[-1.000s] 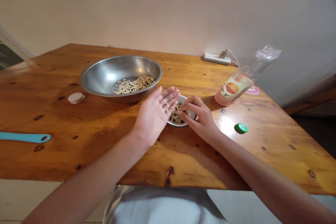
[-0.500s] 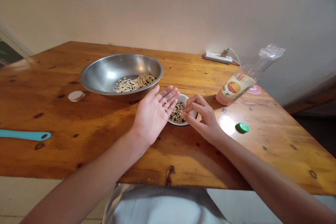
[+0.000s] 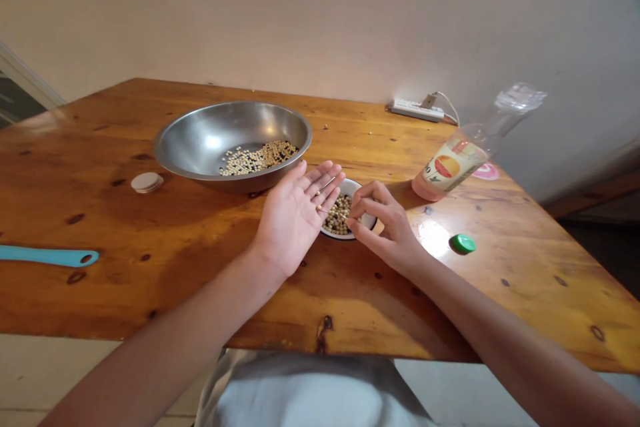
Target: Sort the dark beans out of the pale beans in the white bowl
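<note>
The right grip (image 3: 383, 223), nearly pinched, points left over beans (image 3: 337, 217) in a white bowl (image 3: 353, 185), hold unclear; left grip (image 3: 293, 217) open.

Open left hand (image 3: 294, 219), palm up, with a few beans (image 3: 319, 209) on the fingers, just beside a small white bowl (image 3: 361, 188) of pale and dark beans (image 3: 339, 217). Right hand (image 3: 384, 223) pinched at the bowl's edge. Behind, a steel bowl (image 3: 190, 147) holding more beans (image 3: 257, 159) on a wooden tabletop (image 3: 100, 240). To the right, a clear bottle (image 3: 453, 163) and green cap (image 3: 463, 243).
</note>
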{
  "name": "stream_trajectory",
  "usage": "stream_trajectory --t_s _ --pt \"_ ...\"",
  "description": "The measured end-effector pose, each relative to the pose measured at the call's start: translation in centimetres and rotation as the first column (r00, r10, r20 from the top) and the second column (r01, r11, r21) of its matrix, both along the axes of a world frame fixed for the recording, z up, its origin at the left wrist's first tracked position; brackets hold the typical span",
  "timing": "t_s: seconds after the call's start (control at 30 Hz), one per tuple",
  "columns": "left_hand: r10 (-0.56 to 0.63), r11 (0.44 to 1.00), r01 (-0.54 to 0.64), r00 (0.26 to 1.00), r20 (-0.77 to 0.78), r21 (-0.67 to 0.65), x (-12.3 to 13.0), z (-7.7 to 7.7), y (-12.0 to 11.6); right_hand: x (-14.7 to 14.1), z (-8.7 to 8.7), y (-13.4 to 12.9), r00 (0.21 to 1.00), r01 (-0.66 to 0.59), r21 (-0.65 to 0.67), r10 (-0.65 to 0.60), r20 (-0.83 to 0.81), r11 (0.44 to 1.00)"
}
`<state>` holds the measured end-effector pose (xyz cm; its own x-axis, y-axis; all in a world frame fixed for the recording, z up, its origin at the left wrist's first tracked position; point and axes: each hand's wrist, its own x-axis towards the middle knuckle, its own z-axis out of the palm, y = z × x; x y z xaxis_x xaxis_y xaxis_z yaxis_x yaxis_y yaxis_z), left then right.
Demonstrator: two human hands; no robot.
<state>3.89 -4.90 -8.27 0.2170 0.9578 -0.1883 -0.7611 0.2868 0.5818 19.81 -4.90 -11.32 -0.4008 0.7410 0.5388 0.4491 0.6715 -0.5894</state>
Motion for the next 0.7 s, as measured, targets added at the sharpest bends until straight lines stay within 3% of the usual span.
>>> stream_trajectory --t_s 0.7 --pt "0.006 1.000 -0.006 1.000 0.002 -0.013 0.16 -0.32 0.05 0.15 -0.11 0.09 0.999 -0.007 -0.012 0.006 -0.053 1.000"
